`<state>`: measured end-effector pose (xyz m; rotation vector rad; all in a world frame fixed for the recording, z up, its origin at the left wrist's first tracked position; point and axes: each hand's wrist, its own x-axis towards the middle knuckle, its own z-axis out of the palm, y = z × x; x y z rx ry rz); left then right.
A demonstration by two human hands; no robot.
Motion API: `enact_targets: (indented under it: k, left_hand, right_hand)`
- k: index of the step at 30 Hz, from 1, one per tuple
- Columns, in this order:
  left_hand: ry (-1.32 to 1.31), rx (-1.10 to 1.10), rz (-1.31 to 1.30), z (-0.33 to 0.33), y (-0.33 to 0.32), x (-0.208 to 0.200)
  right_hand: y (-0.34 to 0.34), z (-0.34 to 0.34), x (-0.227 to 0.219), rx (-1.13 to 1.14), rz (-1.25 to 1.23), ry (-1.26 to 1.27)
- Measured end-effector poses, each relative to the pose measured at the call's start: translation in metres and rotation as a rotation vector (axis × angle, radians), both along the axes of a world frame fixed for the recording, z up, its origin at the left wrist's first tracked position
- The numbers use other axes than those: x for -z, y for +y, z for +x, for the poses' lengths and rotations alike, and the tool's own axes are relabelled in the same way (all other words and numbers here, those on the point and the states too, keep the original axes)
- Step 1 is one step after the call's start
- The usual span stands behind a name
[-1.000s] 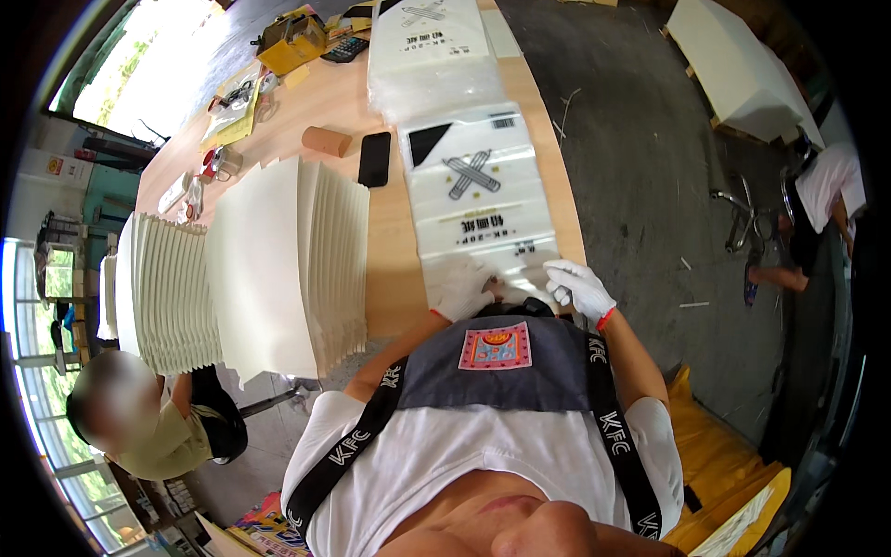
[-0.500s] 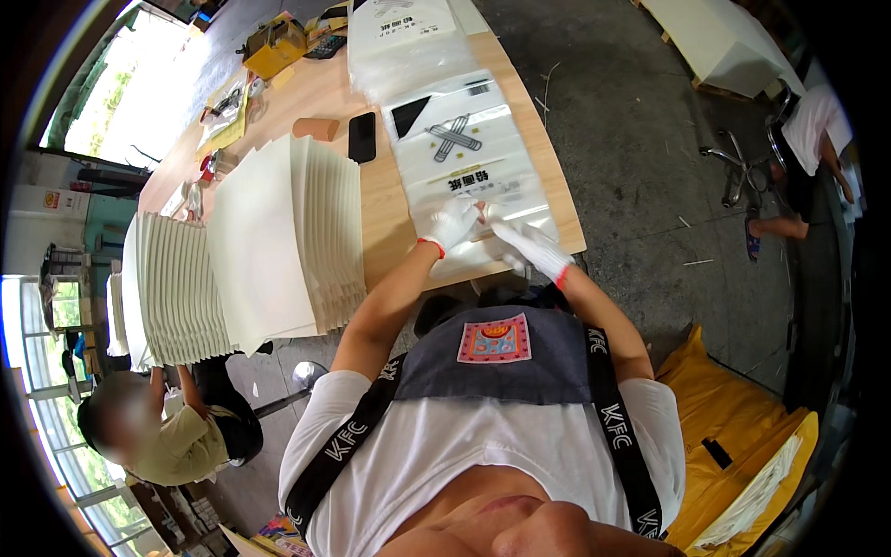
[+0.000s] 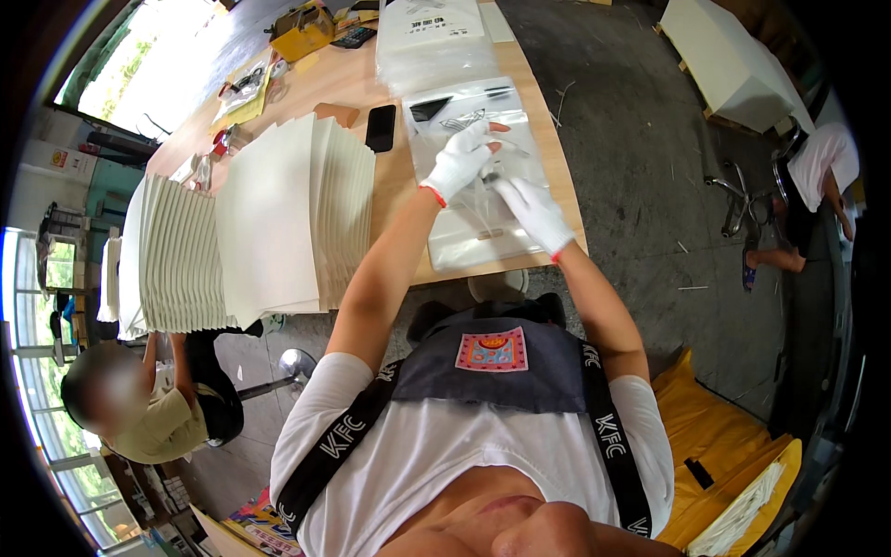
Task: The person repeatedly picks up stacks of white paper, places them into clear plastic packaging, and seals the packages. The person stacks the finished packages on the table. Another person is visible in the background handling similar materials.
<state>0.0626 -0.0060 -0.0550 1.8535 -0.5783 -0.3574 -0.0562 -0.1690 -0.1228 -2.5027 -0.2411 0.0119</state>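
Note:
A clear printed plastic bag [image 3: 464,241] lies flat on top of others like it near the table's right edge. Over its upper part is my left hand [image 3: 459,162], in a white glove with a red cuff; two bare fingertips stick out, stretched apart. Just below and to the right, my right hand [image 3: 531,212], gloved the same way, has its fingers closed at a raised fold of the film. The gloves partly hide where the fingers meet the plastic. Farther back lies another pile of printed plastic bags [image 3: 436,60].
Tall fanned stacks of cream paper sheets [image 3: 269,218] stand left of my arms. Between them and the bags lie a black phone [image 3: 380,128] and a brown block [image 3: 336,113]. A yellow box [image 3: 302,32] stands farther back. One person sits at left, another at far right.
Both hands were together at the bag's near part. My left hand has moved farther up the bag and its fingers have spread; my right hand now lifts film. The view has shifted slightly.

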Motion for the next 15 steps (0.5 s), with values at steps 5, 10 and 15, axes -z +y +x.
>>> enact_targets:
  k: [5, 10, 15]
  left_hand:
    - [-0.208, 0.130, -0.125, -0.044, -0.047, -0.047]
    - [-0.705, -0.227, 0.425, -0.053, 0.017, -0.031]
    - [-0.980, -0.453, 0.258, -0.136, 0.102, -0.075]
  right_hand:
    - [-0.002, 0.086, 0.158, -0.028, -0.109, -0.183]
    - [-0.006, 0.073, 0.013, -0.510, -0.230, 0.162]
    - [0.015, 0.010, -0.175, -0.268, 0.016, 0.250]
